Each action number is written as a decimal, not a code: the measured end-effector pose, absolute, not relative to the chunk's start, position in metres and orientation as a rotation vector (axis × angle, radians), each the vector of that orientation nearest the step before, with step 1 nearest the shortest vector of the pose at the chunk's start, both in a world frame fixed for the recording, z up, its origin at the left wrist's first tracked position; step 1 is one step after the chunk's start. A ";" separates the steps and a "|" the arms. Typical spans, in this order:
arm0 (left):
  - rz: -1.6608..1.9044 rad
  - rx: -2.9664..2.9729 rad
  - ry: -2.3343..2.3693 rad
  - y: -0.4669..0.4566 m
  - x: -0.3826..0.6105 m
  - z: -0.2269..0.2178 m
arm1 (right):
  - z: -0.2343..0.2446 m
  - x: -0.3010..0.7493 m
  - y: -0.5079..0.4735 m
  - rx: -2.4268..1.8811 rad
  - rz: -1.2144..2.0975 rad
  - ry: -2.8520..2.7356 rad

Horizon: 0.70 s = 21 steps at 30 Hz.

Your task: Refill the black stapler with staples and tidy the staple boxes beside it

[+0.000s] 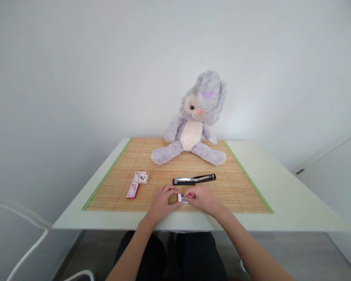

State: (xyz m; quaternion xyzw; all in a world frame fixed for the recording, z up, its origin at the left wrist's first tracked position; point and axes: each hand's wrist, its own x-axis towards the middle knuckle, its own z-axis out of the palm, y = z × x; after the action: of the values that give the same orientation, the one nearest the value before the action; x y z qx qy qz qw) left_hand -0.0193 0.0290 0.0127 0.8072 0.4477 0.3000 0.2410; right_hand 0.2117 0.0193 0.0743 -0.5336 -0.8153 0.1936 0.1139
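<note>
A small white and red staple box (179, 198) lies open near the front of the bamboo mat, with grey staples showing inside. My left hand (161, 201) grips its left end between thumb and fingers. Over the right part of the box, the fingertips of my right hand (203, 199) are pinched together; what is between them is too small to make out. Just beyond both hands rests a black stapler (183, 181), unfolded flat, its metal channel exposed and its other arm stretching to the right.
To the left, a white staple carton (141, 177) touches a flatter red and white box (132, 191). A grey plush rabbit (192, 134) sits at the back against the wall. Beneath everything is a bamboo mat (114, 191) on a white table (286, 195).
</note>
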 end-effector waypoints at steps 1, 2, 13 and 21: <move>0.825 2.205 1.225 0.029 -0.019 0.012 | 0.076 0.205 0.023 -1.581 0.526 -2.447; 0.829 2.204 1.226 0.030 -0.019 0.011 | 0.076 0.199 0.027 -1.592 0.499 -2.492; 0.842 2.195 1.238 0.029 -0.019 0.011 | 0.073 0.196 0.036 -1.606 0.500 -2.449; 0.854 2.200 1.232 0.030 -0.020 0.010 | 0.054 0.235 0.015 -1.667 0.548 -2.144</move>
State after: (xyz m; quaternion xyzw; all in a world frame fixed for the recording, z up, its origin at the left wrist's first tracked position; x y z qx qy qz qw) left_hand -0.0197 0.0299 0.0100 0.8027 0.4496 0.3117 0.2376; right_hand 0.2347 0.0145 0.0535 -0.5914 -0.7605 0.1945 0.1845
